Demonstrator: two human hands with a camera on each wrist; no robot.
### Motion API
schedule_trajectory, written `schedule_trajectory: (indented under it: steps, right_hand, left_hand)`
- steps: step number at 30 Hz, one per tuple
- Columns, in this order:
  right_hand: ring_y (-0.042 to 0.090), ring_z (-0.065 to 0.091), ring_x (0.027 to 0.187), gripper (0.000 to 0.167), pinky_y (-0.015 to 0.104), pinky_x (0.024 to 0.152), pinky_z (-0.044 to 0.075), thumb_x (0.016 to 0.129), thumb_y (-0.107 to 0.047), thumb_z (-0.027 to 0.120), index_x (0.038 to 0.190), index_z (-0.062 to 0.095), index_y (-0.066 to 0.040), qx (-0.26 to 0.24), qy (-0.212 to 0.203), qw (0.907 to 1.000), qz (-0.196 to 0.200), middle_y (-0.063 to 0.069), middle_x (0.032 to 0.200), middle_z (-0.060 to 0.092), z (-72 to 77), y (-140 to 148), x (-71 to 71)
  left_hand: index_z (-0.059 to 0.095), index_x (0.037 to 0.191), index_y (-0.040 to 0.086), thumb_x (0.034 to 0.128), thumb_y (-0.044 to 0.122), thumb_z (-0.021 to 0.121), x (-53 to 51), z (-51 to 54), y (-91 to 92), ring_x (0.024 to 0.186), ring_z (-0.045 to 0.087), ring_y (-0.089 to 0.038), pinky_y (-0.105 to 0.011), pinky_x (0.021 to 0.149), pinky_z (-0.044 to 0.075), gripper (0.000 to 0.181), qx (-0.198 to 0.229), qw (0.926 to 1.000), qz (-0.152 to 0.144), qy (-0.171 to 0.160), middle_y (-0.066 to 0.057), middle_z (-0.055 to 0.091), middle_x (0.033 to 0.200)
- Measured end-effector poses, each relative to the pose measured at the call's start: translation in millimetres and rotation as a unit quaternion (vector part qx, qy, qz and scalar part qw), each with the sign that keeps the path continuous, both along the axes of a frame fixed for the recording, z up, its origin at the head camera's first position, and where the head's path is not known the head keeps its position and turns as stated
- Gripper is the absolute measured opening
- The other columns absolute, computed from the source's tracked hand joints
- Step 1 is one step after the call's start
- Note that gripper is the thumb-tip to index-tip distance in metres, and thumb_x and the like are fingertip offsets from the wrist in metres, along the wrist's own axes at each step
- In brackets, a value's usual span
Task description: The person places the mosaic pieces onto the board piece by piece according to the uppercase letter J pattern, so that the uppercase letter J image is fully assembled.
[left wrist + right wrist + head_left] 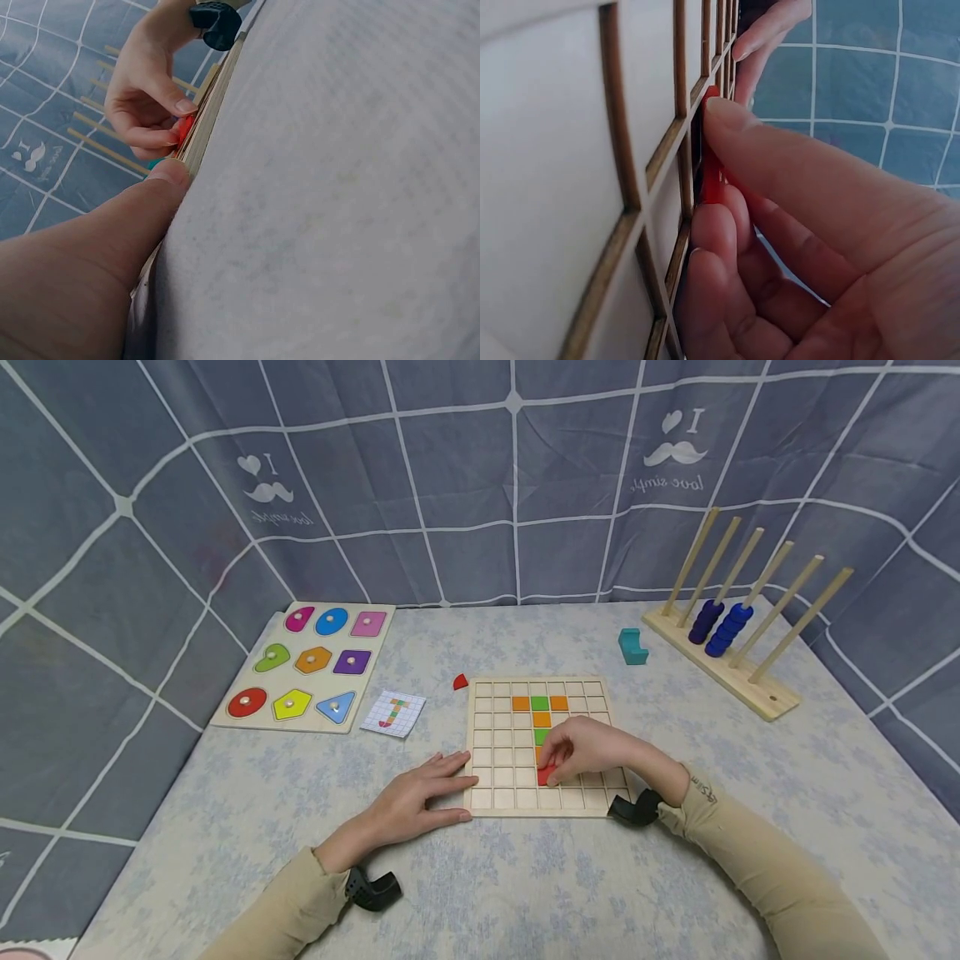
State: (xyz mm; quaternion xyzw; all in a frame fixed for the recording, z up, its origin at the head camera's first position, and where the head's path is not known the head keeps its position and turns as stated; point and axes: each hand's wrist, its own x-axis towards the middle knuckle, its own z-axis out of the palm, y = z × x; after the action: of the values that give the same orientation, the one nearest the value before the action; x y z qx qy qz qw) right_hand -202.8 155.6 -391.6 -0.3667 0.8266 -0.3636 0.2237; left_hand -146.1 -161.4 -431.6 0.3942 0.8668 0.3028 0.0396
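Observation:
A wooden grid board [495, 777] lies on the table with a row of orange, green and orange squares and a column of squares below its middle one. In my right hand [588, 747], thumb and fingertips pinch a red tile [713, 176] at the lower end of that column, over a grid cell. The tile is tilted in the right wrist view, and its full shape is hidden by the fingers. My left hand [416, 797] has its fingers stretched out, the tips touching the board's left edge. A small red quarter-round tile [460, 682] lies beyond the board's upper left corner.
Left of the board lies a pattern card [393, 713] with a coloured figure on a grid. Farther left is a shape puzzle [300, 722] with knobbed pieces. At the right stand a peg rack [720, 668] with blue beads and a teal block [633, 647].

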Motion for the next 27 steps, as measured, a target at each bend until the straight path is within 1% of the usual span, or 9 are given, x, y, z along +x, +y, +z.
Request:
schedule_trajectory:
  steps: [8, 12, 15, 18, 20, 23, 27]
  right_hand:
    - [0.007, 0.059, 0.071, 0.017, 0.023, 0.064, 0.055, 0.077, -0.015, 0.079, 0.091, 0.072, -0.011, 0.005, 0.005, 1.0000, 0.002, -0.006, 0.080, 0.066, -0.6, 0, -0.4]
    - [0.009, 0.060, 0.075, 0.024, 0.025, 0.068, 0.056, 0.076, -0.019, 0.080, 0.096, 0.071, -0.011, 0.015, -0.008, 0.9998, 0.010, -0.004, 0.083, 0.065, 5.6, 2, -2.4]
    - [0.012, 0.061, 0.080, 0.028, 0.026, 0.073, 0.056, 0.077, -0.018, 0.079, 0.101, 0.068, -0.007, 0.008, -0.022, 0.9995, 0.020, 0.002, 0.088, 0.065, 13.2, 5, -8.8]
    - [0.015, 0.062, 0.083, 0.029, 0.028, 0.075, 0.056, 0.081, -0.016, 0.075, 0.105, 0.066, -0.001, -0.011, -0.029, 0.9992, 0.026, 0.008, 0.093, 0.066, 21.5, 4, -21.8]
    - [0.017, 0.062, 0.085, 0.029, 0.029, 0.076, 0.056, 0.084, -0.013, 0.072, 0.106, 0.065, 0.003, -0.027, -0.029, 0.9989, 0.024, 0.011, 0.095, 0.066, 26.3, 0, -33.7]
    - [0.018, 0.063, 0.086, 0.028, 0.030, 0.077, 0.056, 0.086, -0.010, 0.068, 0.108, 0.063, 0.006, -0.040, -0.025, 0.9988, 0.013, 0.011, 0.095, 0.067, 32.6, -13, -53.4]
    - [0.019, 0.062, 0.085, 0.029, 0.030, 0.078, 0.055, 0.087, -0.011, 0.067, 0.110, 0.063, 0.006, -0.041, -0.018, 0.9989, -0.013, 0.007, 0.093, 0.066, 36.0, -33, -77.4]
  left_hand:
    - [0.059, 0.129, 0.012, 0.0874, 0.042, 0.065, 0.7, 0.8, 0.5, 0.136, 0.031, -0.021, -0.031, 0.116, 0.020, 0.052, 0.003, 1.0000, -0.002, 0.004, -0.008, 0.037, 0.147]
    - [0.059, 0.129, 0.012, 0.0874, 0.043, 0.064, 0.8, 0.9, 0.8, 0.136, 0.031, -0.020, -0.030, 0.116, 0.020, 0.052, 0.002, 1.0000, 0.000, 0.001, -0.007, 0.037, 0.147]
    - [0.059, 0.129, 0.012, 0.0874, 0.044, 0.064, 0.9, 1.3, 0.7, 0.136, 0.031, -0.019, -0.030, 0.116, 0.019, 0.053, 0.001, 1.0000, 0.001, -0.004, -0.007, 0.037, 0.147]
    - [0.060, 0.129, 0.012, 0.0874, 0.044, 0.064, 1.0, 1.8, 0.5, 0.136, 0.031, -0.020, -0.031, 0.116, 0.020, 0.053, 0.001, 1.0000, 0.001, -0.002, -0.007, 0.037, 0.147]
    - [0.059, 0.129, 0.012, 0.0874, 0.043, 0.064, 0.9, 2.0, 0.1, 0.136, 0.031, -0.020, -0.031, 0.116, 0.020, 0.052, 0.001, 1.0000, 0.001, -0.001, -0.007, 0.037, 0.147]
    - [0.059, 0.129, 0.012, 0.0875, 0.043, 0.064, 0.3, 1.9, -0.3, 0.136, 0.031, -0.018, -0.030, 0.116, 0.019, 0.052, 0.000, 1.0000, 0.002, -0.005, -0.006, 0.037, 0.147]
    - [0.059, 0.129, 0.013, 0.0879, 0.044, 0.063, -0.5, 2.0, 0.2, 0.136, 0.030, -0.018, -0.030, 0.117, 0.019, 0.052, -0.002, 1.0000, 0.000, -0.009, -0.006, 0.036, 0.148]
